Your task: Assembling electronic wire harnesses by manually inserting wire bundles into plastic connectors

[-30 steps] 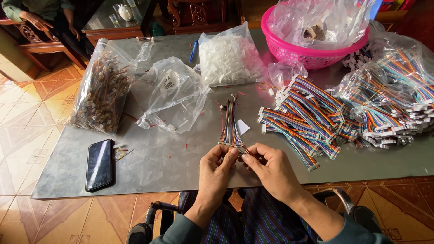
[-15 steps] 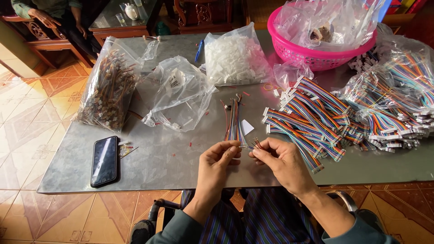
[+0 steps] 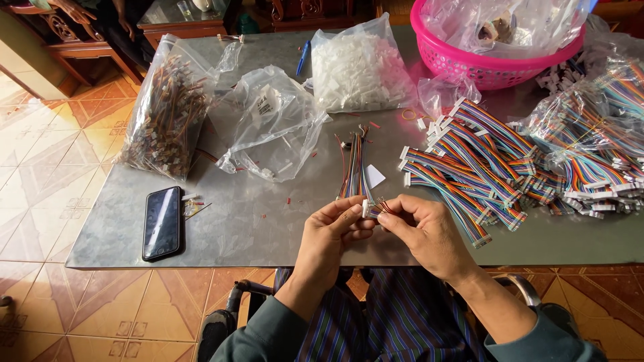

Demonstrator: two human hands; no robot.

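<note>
A bundle of multicoloured ribbon wires lies stretched away from me on the grey table. My left hand pinches the small white connector at the bundle's near end. My right hand meets it from the right, its fingertips pinching thin wire ends at that connector. Both hands hover just above the table's front edge.
Finished rainbow cables pile up to the right, more in clear bags. A black phone lies front left. Bags of brown wires, a near-empty clear bag and white connectors sit behind. A pink basket stands at the back.
My hands and the wire bundle stay in nearly the same place; the fingers have shifted slightly at the connector. The view has drifted a little.
</note>
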